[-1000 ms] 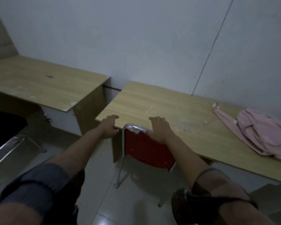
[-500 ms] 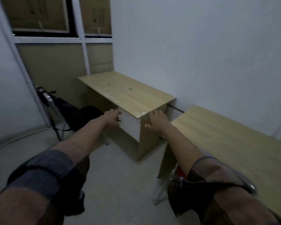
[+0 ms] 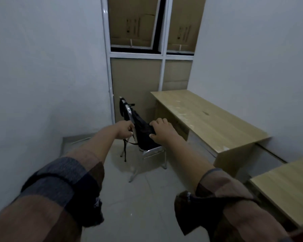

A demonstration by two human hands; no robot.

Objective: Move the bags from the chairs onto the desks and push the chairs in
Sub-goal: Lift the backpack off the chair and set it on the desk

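Observation:
A black bag (image 3: 144, 137) sits on a metal-framed chair (image 3: 153, 151) that stands pulled out, left of the far wooden desk (image 3: 208, 119). Straps hang from the bag toward the floor. My left hand (image 3: 125, 130) is at the bag's left edge by the chair's shiny back rail, fingers curled; whether it grips anything is hidden. My right hand (image 3: 162, 130) rests on the bag's top with fingers apart and the thumb at its lower edge. A second wooden desk (image 3: 287, 186) shows at the right edge.
White walls close in on the left and right. Behind the chair is a framed partition (image 3: 162, 72) with cardboard boxes (image 3: 135, 28) behind its upper panes. Pale tiled floor (image 3: 129, 198) lies between me and the chair.
My view has swung left, from the red chair and pink bag at the right desk to the far desk. Both hands left that chair and now reach the black bag.

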